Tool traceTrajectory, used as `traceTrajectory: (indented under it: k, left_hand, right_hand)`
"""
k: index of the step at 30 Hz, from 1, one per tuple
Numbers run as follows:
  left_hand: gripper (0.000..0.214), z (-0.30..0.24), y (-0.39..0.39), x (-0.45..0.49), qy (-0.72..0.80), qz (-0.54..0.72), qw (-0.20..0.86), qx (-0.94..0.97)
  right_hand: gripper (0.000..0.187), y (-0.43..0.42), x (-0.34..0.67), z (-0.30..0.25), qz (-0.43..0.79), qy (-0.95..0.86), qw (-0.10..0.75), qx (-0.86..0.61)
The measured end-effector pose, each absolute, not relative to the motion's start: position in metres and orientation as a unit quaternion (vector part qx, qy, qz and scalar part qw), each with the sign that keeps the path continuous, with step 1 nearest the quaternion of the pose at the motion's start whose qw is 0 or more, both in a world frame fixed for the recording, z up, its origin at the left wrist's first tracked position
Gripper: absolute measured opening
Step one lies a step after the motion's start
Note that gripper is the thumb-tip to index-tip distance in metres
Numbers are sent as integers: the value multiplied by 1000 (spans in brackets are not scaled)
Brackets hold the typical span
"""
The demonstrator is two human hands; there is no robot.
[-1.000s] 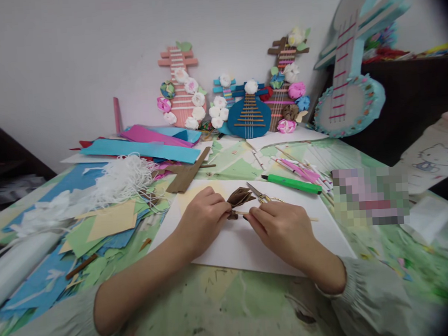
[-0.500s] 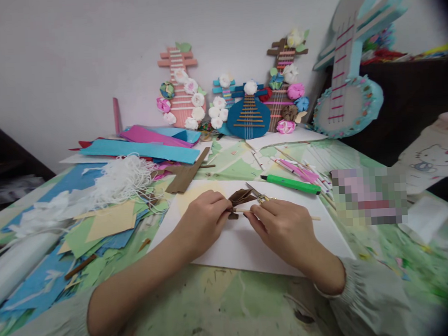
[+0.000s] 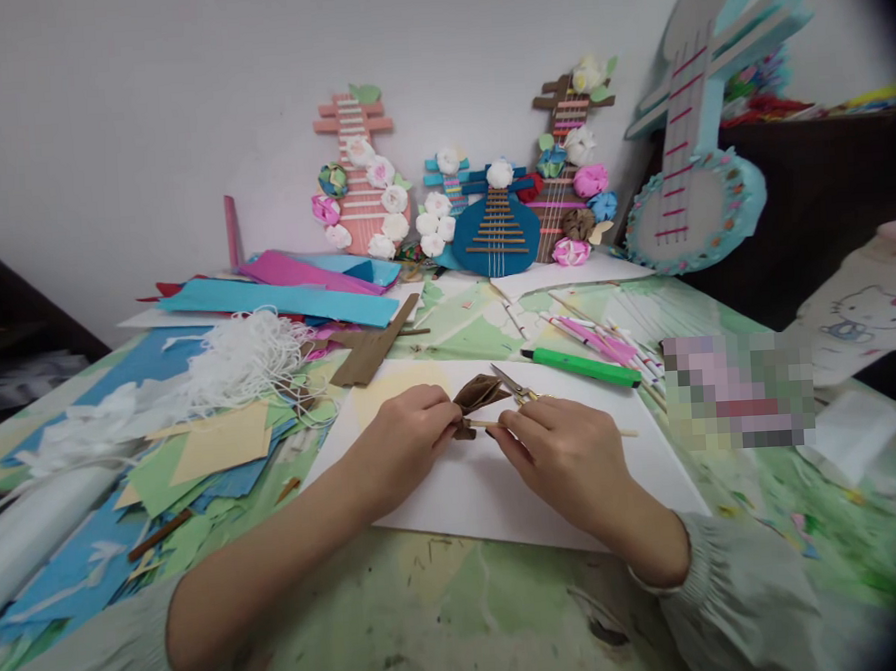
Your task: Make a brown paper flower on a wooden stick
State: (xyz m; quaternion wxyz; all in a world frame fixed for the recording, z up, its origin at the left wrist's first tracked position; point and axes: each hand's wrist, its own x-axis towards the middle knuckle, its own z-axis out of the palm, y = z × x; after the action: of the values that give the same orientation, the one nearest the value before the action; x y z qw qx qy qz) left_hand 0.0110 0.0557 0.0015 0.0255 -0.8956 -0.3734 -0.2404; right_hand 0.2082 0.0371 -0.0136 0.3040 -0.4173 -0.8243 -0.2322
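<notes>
My left hand (image 3: 417,439) pinches a folded piece of brown crepe paper (image 3: 481,392), its pleats fanning out to the right above the fingers. In my right hand (image 3: 563,448) is a thin wooden stick (image 3: 628,433), with its left end at the gathered base of the brown paper. Fingertips hide just how stick and paper meet. A pair of scissors (image 3: 512,382) lies just beyond my right fingers, blades pointing up and left. Beneath both hands is a white sheet (image 3: 442,504).
Coloured paper scraps (image 3: 220,443) and white string (image 3: 250,356) cover the left. Brown strips (image 3: 380,344) and a green marker (image 3: 585,366) lie beyond the sheet. Decorated paper lutes (image 3: 498,235) lean against the wall; a big banjo-like one (image 3: 685,203) stands at right.
My left hand and the brown paper have shifted very slightly left. The paper's pleats stand a little differently. My right hand keeps nearly the same place on the stick.
</notes>
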Motion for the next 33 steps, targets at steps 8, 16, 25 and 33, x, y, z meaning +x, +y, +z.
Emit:
traceTrajectory:
  k: [8, 16, 25, 33]
  left_hand:
    - [10, 0, 55, 12, -374, -262, 39, -889]
    - [10, -1, 55, 12, -386, -283, 28, -878]
    - [10, 0, 54, 14, -415, -288, -19, -863]
    - [15, -3, 54, 16, -413, -301, -9, -859]
  right_hand:
    - [30, 37, 208, -13, -233, -825, 309, -411]
    - [29, 38, 208, -13, -237, -824, 315, -407]
    - [28, 39, 208, -13, -236, -827, 312, -405]
    - [25, 38, 209, -11, -224, -838, 309, -389]
